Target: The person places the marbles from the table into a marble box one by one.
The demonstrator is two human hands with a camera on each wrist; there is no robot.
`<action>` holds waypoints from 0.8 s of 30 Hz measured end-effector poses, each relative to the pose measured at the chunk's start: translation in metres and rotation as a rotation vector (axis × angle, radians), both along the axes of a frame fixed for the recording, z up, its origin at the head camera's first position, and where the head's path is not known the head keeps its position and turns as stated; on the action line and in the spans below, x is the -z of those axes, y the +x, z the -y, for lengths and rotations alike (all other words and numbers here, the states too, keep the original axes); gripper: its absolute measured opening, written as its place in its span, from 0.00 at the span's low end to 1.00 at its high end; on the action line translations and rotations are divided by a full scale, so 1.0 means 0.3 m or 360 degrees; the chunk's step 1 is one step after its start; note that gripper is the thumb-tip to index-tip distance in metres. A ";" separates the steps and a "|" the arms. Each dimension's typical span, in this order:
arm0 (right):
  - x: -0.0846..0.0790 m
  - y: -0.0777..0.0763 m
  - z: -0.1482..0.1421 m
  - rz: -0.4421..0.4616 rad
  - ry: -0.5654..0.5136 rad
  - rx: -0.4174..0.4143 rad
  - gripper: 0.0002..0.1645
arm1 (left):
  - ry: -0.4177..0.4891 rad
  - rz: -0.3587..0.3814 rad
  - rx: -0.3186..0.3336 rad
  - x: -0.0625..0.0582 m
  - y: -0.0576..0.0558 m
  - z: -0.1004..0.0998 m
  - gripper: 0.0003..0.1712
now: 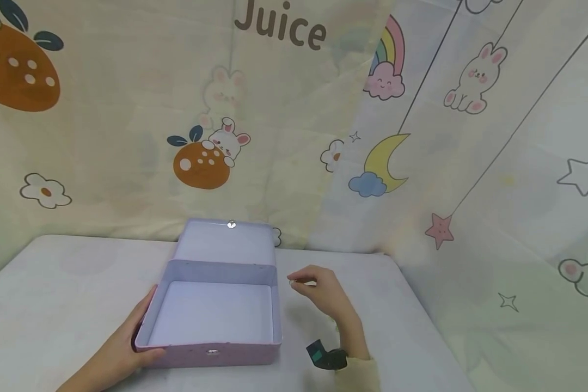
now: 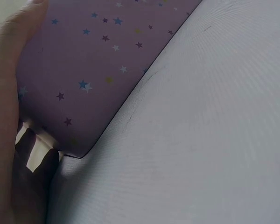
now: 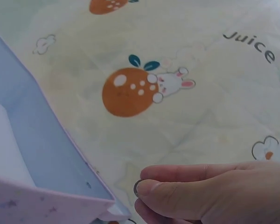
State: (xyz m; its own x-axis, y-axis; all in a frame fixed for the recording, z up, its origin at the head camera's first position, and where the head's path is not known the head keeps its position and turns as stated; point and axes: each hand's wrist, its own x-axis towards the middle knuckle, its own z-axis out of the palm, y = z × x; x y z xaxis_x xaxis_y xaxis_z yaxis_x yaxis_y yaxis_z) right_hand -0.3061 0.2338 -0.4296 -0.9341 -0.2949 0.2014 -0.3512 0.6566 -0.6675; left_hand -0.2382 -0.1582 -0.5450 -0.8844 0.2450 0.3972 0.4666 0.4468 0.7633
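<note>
An open lilac tin box [image 1: 215, 356] stands on the table, its hinged lid [image 1: 225, 242] tilted back. Stars dot the outer wall of the box [image 2: 102, 60] in the left wrist view. My left hand [image 1: 120, 340] grips the front left corner, thumb on the front wall and fingers along the left side. Just right of the box, my right hand [image 1: 323, 288] pinches a small round metal piece [image 3: 136, 188] between thumb and fingers. Only its curved rim shows; the fingertips cover the rest. The pale floor of the box is bare.
A white cloth covers the table [image 1: 78, 283]. Behind it hangs a printed curtain [image 1: 284, 109] with oranges, rabbits and a moon. A dark wrist strap device [image 1: 327, 356] sits on the right wrist. Small metal catches show on the lid and box front.
</note>
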 end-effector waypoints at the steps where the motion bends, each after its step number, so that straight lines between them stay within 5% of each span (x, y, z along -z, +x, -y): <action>1: -0.003 0.003 0.008 0.0000 0.0003 -0.0017 0.09 | 0.0002 -0.0007 0.0005 -0.001 -0.001 -0.001 0.64; 8: -0.011 0.019 0.072 0.0065 0.0004 -0.0114 0.11 | -0.0013 0.0014 0.0006 -0.002 -0.001 -0.007 0.64; 17: 0.018 0.023 0.162 0.0162 0.0074 0.0006 0.08 | 0.0016 -0.0005 0.0025 0.003 -0.005 -0.007 0.65; 24: 0.040 0.046 0.256 0.0092 0.0127 -0.0130 0.07 | 0.0010 -0.0042 0.0025 0.011 -0.007 0.000 0.66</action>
State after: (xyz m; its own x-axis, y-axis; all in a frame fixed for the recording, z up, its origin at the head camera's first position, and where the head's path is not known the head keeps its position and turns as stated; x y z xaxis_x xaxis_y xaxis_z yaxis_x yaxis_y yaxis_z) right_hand -0.2924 0.1569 -0.4418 -0.9157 -0.3834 0.1206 -0.3680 0.6793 -0.6349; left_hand -0.2403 -0.1582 -0.5482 -0.8696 0.2563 0.4220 0.4936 0.4346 0.7533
